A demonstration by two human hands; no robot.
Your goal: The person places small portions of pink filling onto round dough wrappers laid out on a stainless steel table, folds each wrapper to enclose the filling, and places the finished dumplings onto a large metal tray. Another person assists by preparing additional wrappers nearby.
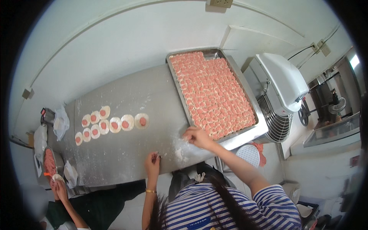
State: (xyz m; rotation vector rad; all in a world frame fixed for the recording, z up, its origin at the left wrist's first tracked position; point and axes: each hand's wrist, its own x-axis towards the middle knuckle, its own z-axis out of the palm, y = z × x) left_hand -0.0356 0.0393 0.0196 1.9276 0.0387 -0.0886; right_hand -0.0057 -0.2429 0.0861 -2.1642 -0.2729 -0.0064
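My right hand (197, 137) is over a white flour patch (180, 151), beside the near left corner of a metal tray (183, 100). Its fingers are bent together, and what they pinch, if anything, is hidden. The tray is packed with rows of small dumplings (214, 96) showing pink meat on top. Close to the table's front edge, my left hand (152, 161) has loosely curled fingers with a gap between them and no visible object. Several round dough wrappers (127, 122), each with a dab of pink meat, lie in rows left of my hands.
At the lower left, a co-worker's hands (58, 188) hold a wrapper beside a container of meat filling (50, 163). Plastic bags (61, 122) sit at the table's left end. A white mixer (281, 82) with a wire guard stands right of the tray. Behind the steel table (153, 84) is a wall.
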